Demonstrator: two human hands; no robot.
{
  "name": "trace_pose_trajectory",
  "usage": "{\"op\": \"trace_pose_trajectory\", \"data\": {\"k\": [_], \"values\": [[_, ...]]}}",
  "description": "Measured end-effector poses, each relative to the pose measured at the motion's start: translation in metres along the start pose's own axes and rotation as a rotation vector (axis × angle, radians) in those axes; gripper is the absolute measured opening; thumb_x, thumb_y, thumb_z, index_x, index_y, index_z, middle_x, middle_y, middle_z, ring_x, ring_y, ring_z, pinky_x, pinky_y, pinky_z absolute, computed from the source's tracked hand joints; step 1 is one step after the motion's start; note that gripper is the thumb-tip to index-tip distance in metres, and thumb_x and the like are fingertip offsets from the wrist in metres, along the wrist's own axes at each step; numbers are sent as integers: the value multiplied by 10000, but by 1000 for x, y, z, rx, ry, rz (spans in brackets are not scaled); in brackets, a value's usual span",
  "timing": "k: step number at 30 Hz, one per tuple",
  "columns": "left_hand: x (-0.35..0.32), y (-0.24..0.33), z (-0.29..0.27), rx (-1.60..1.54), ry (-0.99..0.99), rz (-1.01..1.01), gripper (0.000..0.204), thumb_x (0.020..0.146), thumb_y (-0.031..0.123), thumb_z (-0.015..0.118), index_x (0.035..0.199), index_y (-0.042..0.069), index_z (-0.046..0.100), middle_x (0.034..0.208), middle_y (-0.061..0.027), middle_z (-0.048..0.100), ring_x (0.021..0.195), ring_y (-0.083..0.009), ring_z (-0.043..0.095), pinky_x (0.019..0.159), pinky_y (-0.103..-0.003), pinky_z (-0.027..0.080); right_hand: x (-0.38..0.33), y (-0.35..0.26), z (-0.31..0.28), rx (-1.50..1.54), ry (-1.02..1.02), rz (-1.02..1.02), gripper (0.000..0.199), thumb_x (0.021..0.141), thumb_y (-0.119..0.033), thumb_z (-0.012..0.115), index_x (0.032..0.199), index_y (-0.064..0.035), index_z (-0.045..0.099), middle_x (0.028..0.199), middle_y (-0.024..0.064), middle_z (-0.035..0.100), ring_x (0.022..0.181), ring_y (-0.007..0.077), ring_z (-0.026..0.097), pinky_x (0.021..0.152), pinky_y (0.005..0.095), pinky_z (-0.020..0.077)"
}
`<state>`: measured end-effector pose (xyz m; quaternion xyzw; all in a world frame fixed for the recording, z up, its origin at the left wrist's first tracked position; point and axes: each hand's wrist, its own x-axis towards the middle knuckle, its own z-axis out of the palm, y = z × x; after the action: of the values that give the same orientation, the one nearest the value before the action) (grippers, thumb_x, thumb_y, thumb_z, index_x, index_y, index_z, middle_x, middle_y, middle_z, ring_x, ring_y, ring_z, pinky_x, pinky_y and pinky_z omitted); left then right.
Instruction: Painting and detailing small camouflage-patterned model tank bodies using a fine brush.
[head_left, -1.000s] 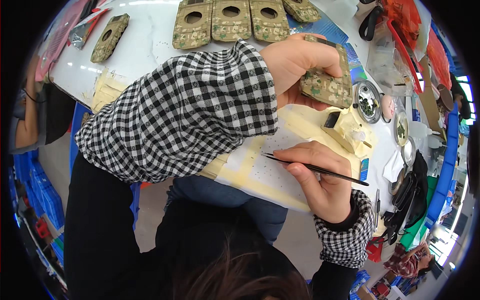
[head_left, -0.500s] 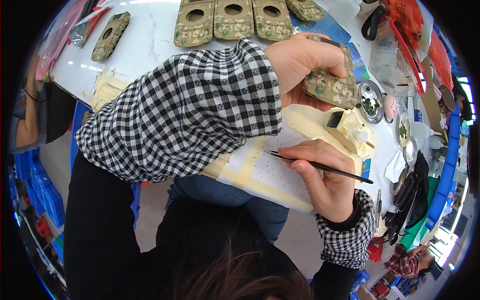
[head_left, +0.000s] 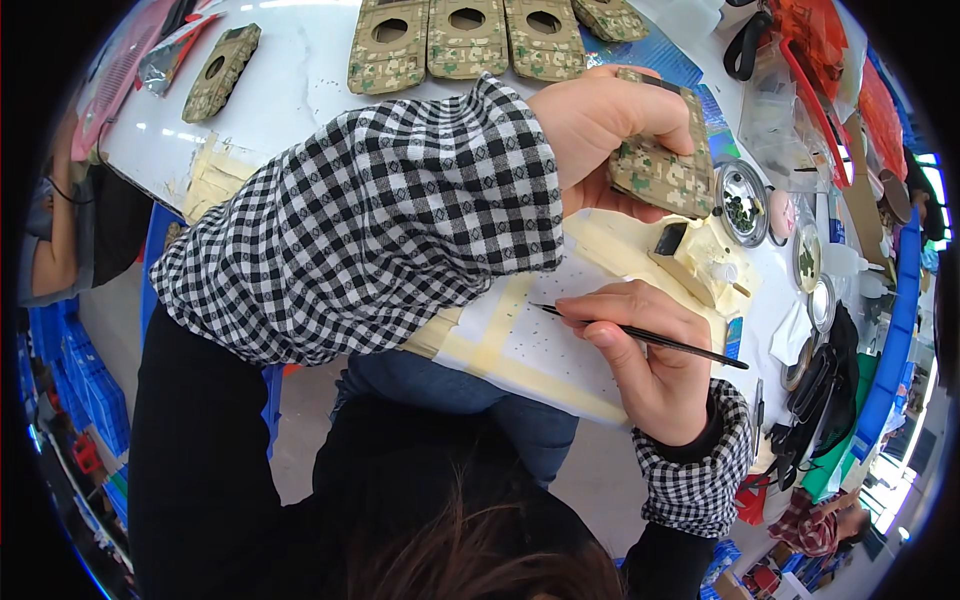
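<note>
While the left hand grips a camouflage part above the taped sheet, the right hand's fingers pinch a thin brush over that sheet's right edge.

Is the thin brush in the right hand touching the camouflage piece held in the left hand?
Apart. The head view shows the brush low in the right hand, bare paper between it and the camouflage piece held higher by the left hand.
</note>
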<state>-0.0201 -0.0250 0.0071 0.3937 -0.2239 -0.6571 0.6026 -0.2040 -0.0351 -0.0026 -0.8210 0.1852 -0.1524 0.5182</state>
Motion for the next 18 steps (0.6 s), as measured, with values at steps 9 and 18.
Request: {"op": "trace_pose_trajectory", "data": {"k": [9, 18], "values": [[0, 0, -1, -2, 1, -5, 201, 813, 151, 593, 968, 23, 603, 886, -113, 661, 753, -160, 638, 539, -282, 480, 1, -1, 0, -16, -4, 3, 125, 812, -12, 646, 928, 28, 672, 830, 139, 652, 758, 217, 626, 695, 285, 488], [0, 0, -1, -7, 1, -4, 209, 816, 150, 590, 982, 22, 599, 891, -111, 661, 752, -159, 637, 540, -278, 481, 1, 0, 0, -24, -6, -6, 120, 815, -17, 645, 924, 27, 671, 825, 139, 653, 749, 217, 627, 686, 284, 488]]}}
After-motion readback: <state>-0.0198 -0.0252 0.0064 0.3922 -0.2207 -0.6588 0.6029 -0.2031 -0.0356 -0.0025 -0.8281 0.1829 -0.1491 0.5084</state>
